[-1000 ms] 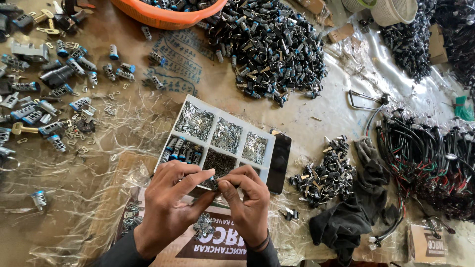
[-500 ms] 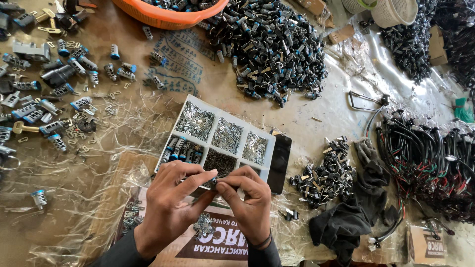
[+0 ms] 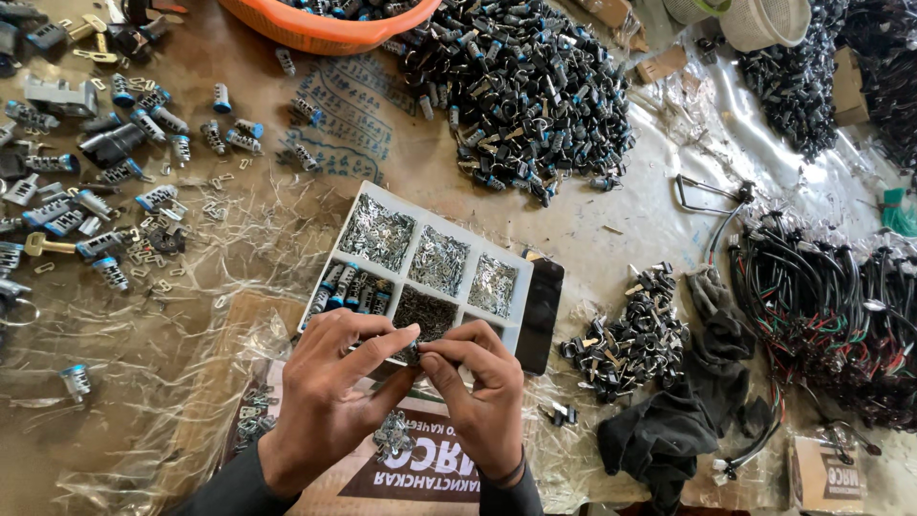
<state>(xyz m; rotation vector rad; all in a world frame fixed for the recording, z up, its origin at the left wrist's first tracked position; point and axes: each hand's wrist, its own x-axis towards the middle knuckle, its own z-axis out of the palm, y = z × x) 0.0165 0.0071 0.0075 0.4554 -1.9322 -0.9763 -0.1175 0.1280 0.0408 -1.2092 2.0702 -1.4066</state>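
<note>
Plastic sheeting covers the worktable [image 3: 630, 215], crowded with parts. Both hands meet just in front of the white divided tray [image 3: 521, 287]: the left hand [image 3: 330, 392] and the right hand [image 3: 482, 392] pinch together a small dark lock cylinder [image 3: 413, 355], fingertips closed tight on it. It is mostly hidden, so its details I cannot tell. A big pile of cylinders [image 3: 525, 96] lies beyond, and a smaller heap [image 3: 626, 334] sits at right, so much work seems left.
</note>
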